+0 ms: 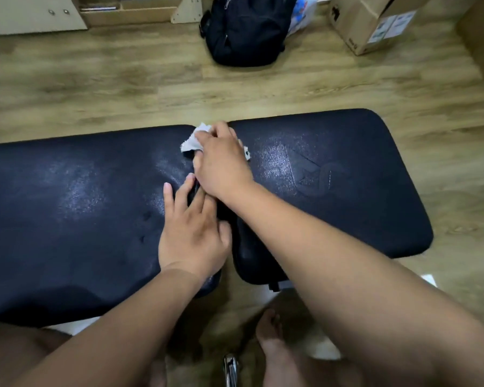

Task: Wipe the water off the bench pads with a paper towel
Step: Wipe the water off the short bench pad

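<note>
The right hand point(221, 160) held a crumpled paper towel point(192, 141) in its grip at the far end of the gap between the two bench pads point(67, 205), the towel bulging out left of the fingers. The left hand point(192, 227) lay flat and open on the left pad beside the gap.

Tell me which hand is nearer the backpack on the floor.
Right. The right hand wipes with the paper towel at the bench's far edge, toward the backpack; the left hand rests nearer the person.
</note>
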A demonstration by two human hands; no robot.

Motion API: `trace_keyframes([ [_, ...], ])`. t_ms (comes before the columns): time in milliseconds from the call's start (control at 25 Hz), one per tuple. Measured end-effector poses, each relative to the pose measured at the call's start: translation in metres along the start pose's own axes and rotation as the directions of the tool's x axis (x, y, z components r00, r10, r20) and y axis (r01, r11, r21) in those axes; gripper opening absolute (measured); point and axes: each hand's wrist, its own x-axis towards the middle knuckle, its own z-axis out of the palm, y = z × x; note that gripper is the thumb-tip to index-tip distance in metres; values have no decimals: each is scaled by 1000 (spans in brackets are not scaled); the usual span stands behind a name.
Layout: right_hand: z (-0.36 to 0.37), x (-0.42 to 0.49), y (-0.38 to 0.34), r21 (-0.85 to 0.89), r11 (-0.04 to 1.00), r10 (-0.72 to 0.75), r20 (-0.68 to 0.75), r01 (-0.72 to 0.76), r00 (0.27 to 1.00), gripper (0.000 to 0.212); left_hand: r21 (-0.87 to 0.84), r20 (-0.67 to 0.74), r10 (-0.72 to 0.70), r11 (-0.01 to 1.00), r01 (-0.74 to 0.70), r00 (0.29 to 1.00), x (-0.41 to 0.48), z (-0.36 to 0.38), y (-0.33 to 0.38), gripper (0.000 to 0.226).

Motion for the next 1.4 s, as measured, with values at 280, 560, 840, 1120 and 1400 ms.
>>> trace_keyframes([
  [280, -115, 1, 186, -152, 914, 343, -209, -377, 916, 39, -30, 13, -11, 999, 11, 1000, -1, -1, -1, 68],
  [560, -68, 11, 118, -116, 883, 427, -208, -456, 880, 41, -66, -5, -21, 998, 21, 1000, 1, -2, 0, 65],
  [840, -17, -5, 20, -220, 954, -174, 148, 204, 973, 26, -52, -21, -1, 999, 0, 1000, 1, -2, 0, 66],
  [1120, -18, 16, 5, -394, 900, -90, 256, 189, 963, 27, -69, -3, -6, 998, 6, 1000, -1, -5, -1, 58],
  [1400, -25, 4, 12, -460, 845, -155, 278, 273, 948, 27, -82, 6, -14, 997, 14, 1000, 0, -3, -2, 51],
])
